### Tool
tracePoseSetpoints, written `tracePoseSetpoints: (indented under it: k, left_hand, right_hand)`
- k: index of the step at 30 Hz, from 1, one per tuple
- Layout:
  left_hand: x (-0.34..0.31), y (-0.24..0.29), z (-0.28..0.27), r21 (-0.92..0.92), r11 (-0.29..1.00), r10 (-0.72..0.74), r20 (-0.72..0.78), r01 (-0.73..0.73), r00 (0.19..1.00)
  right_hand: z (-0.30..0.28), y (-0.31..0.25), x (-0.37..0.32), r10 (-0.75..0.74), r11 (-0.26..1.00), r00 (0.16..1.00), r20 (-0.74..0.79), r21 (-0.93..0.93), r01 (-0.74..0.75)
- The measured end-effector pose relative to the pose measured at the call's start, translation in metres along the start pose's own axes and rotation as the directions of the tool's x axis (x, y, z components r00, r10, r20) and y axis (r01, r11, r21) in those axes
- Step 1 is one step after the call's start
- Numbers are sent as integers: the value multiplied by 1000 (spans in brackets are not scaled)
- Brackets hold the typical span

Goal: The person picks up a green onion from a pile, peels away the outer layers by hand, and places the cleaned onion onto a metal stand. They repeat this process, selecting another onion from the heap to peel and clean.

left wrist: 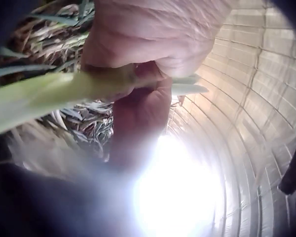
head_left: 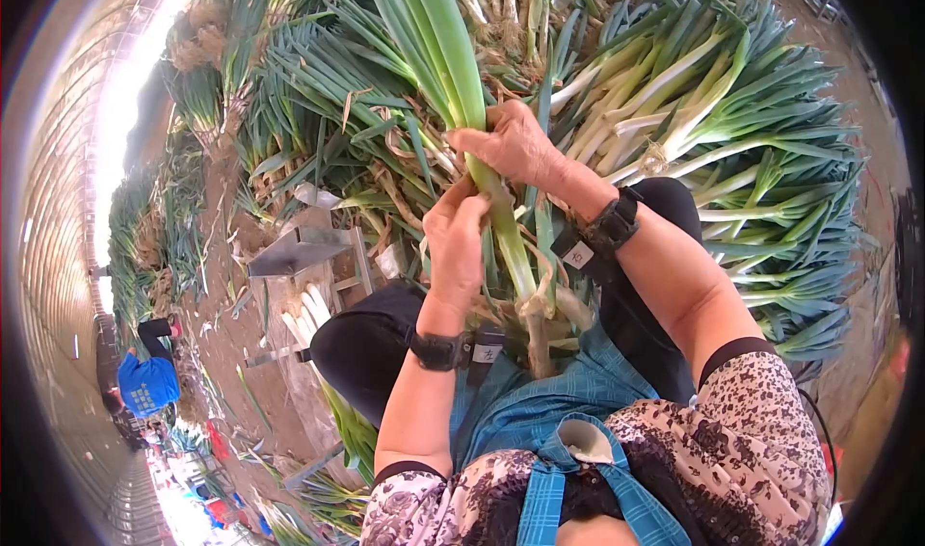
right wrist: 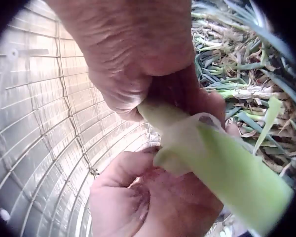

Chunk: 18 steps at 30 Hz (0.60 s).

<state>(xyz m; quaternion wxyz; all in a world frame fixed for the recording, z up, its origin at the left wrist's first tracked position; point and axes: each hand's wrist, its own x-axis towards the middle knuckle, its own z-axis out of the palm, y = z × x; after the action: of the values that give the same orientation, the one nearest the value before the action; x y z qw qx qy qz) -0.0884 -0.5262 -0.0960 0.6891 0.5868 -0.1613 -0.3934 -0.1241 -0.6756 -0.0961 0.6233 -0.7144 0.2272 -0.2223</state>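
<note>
A thick leek (head_left: 509,233) stands upright in front of the body in the head view, leaves away, root end toward the lap. The right hand (head_left: 518,146) grips its stalk just below the leaves. Lower on the stalk, the left hand (head_left: 457,238) pinches at its side with thumb and fingers. In the right wrist view the leek (right wrist: 227,168) has a loose, peeled-back layer of skin near the fingers, with the right hand (right wrist: 138,54) above and the left hand (right wrist: 153,202) below. The left wrist view shows the pale stalk (left wrist: 39,96) passing under the left hand (left wrist: 153,34).
Cleaned leeks (head_left: 761,175) lie fanned out at the right. Uncleaned leeks (head_left: 328,83) are heaped ahead and left. A metal stand (head_left: 303,249) and a few white stalks (head_left: 310,317) are beside the left knee. A person in blue (head_left: 146,382) is far left.
</note>
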Motion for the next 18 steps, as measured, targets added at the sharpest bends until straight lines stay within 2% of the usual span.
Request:
tracePoseSetpoints:
  k: [1, 2, 4, 5, 6, 8, 9, 11, 12, 14, 15, 17, 18]
  left_hand:
    - [-10, 6, 7, 187, 975, 121, 0, -118, 993]
    - [-12, 0, 7, 191, 975, 119, -1, -117, 993]
    - [-11, -16, 4, 519, 785, 401, -8, -339, 916]
    - [-8, -22, 3, 532, 739, 494, -12, -412, 870]
    - [-6, -21, 3, 533, 738, 495, -11, -414, 869]
    - [-2, -23, 3, 657, 555, 602, 104, -509, 791]
    - [1, -23, 4, 654, 561, 596, 106, -507, 796]
    - [7, -21, 3, 759, 52, 722, 421, -649, 549]
    - [8, -24, 3, 756, 53, 722, 423, -653, 548]
    - [5, -31, 0, 699, 8, 655, 537, -715, 532]
    - [-3, -36, -2, 665, -40, 579, 624, -746, 525]
    - [-29, -69, -23, 711, 50, 453, 609, -701, 651]
    - [-47, -80, -35, 760, 81, 283, 603, -645, 746]
  right_hand:
    - [1, 5, 4, -5, 1000, 1000, -29, 6, 5]
    - [1, 8, 6, -4, 1000, 1000, -29, 10, 4]
    - [-2, 4, 6, 9, 1000, 999, -32, -12, -9]
    - [-2, 2, 3, -6, 999, 998, -55, -41, 4]
    - [-2, 0, 2, -8, 999, 998, -56, -40, 6]
    - [-3, -1, -3, 15, 997, 997, -76, -81, -22]
    - [-5, 1, -3, 24, 996, 996, -80, -83, -30]
    - [-8, 5, 1, 37, 998, 994, -106, -48, -43]
    - [-11, 8, 5, 38, 998, 993, -111, -50, -44]
    - [-18, 14, 12, 59, 998, 984, -169, -1, -60]
    - [-26, 10, 13, 153, 985, 981, -118, 95, -142]
    - [-37, 24, 21, 125, 990, 986, -114, 74, -117]
    - [-41, 28, 26, 93, 995, 989, -116, 56, -87]
